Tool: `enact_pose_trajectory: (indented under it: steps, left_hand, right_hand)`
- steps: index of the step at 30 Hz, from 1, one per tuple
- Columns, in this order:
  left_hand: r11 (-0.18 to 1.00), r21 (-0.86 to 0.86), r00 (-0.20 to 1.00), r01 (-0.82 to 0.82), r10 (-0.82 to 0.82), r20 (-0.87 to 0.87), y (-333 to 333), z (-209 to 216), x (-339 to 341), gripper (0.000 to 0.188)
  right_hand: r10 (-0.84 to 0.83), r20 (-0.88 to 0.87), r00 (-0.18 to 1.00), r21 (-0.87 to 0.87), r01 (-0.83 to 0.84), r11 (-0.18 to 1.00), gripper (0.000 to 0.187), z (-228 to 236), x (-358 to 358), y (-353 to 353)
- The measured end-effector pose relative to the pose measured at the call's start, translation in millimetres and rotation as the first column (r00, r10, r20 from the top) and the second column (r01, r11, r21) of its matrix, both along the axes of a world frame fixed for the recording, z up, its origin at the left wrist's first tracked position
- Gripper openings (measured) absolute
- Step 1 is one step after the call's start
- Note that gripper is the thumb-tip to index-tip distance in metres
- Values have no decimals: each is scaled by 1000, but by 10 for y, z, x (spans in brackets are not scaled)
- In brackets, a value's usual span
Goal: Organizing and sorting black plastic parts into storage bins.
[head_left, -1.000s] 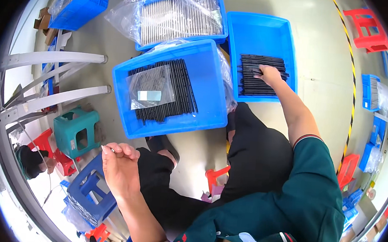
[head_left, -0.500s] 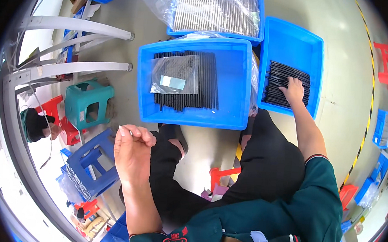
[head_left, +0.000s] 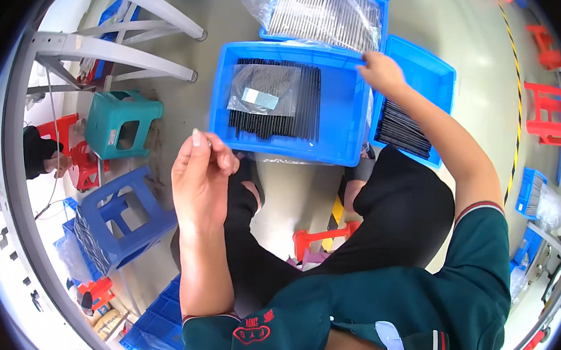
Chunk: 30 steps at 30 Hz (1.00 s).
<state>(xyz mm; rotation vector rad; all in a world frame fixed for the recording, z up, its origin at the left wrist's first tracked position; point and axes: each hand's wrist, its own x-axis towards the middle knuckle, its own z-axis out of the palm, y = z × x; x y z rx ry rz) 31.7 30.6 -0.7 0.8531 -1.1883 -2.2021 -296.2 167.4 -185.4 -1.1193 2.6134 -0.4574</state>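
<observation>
My left hand [head_left: 203,176] is raised in front of the middle blue bin, palm up with the fingers curled. A tiny dark tip shows between the thumb and fingers, too small to name. My right hand [head_left: 384,73] hovers at the right rim of the middle blue bin [head_left: 340,108], its fingertips smeared and partly hidden. Inside that bin lies a row of thin black rods [head_left: 309,105], with a clear plastic bag [head_left: 245,81] bearing a pale label on top. More black rods [head_left: 402,133] lie in the right blue bin [head_left: 422,58], below my right forearm.
Behind stands a blue bin of silvery rods [head_left: 324,15] under clear plastic film. At left are white metal legs [head_left: 120,53], a green stool [head_left: 118,121] and a blue stool [head_left: 122,213]. A red stool [head_left: 548,112] stands far right, past a yellow-black floor line [head_left: 519,94].
My right hand has left the black rods in the right bin and moved left and away to the middle bin's rim. My left hand stays raised, slightly farther forward. The view has shifted a little.
</observation>
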Motion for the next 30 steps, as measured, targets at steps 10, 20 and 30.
enact_pose_trajectory:
  steps: [10, 20, 30]
  left_hand:
    - [997, 73, 994, -29, 37, -102, -101, 67, 194, 32]
    - [987, 133, 986, -85, 103, -131, -223, 93, 461, 31]
    - [988, 152, 977, -13, 45, -210, -115, 157, 260, 30]
  right_hand:
    - [-301, 283, 911, 515, 120, 849, 48, -603, 1240, -677]
    - [-512, 25, 858, 518, 427, 741, 59, -982, 1400, -722]
    - [-415, 153, 897, 395, 329, 857, 36, -1546, 579, 119]
